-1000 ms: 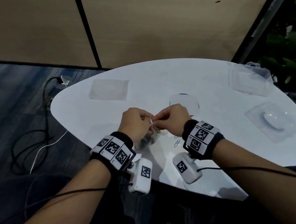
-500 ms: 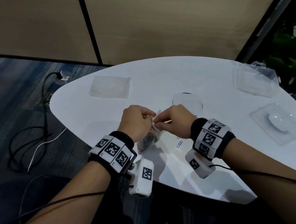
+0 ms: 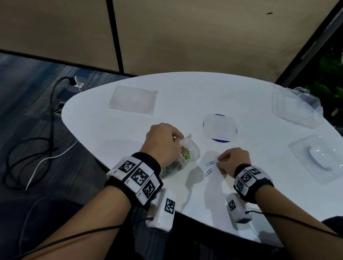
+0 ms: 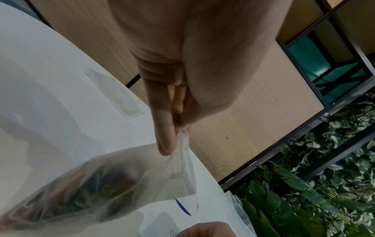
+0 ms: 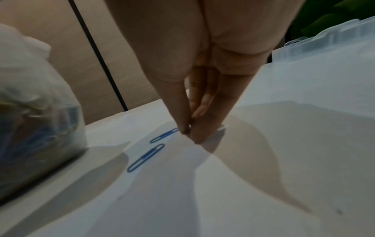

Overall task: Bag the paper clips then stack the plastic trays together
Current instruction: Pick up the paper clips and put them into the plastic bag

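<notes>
- Head view: your left hand (image 3: pixel 164 143) pinches the top edge of a clear plastic bag (image 3: pixel 186 153) holding coloured paper clips; the bag's bottom rests on the white worktop (image 3: pixel 266 193).
- Head view: your right hand (image 3: pixel 233 160) is down at the worktop, fingers drawn together, just beside two blue paper clips (image 3: pixel 209 167) lying loose between both hands.
- Head view: a round clear lid with a blue rim (image 3: pixel 220 128) lies beyond the clips; a flat clear sheet (image 3: pixel 133 100) lies at the far left.
- Head view: one clear plastic tray (image 3: pixel 317 158) sits at the right edge; a second clear tray (image 3: pixel 293 108) lies farther back, well apart from it.
- Left wrist view: thumb and fingers (image 4: pixel 164 121) are pressed together on the bag's rim (image 4: pixel 183 154); the clips show blurred through the film.
- Right wrist view: your fingertips (image 5: pixel 199 133) are pinched together, touching the worktop at the end of the farther clip (image 5: pixel 163 136); whether they grip it, you cannot tell. The nearer clip (image 5: pixel 145 158) lies free.
</notes>
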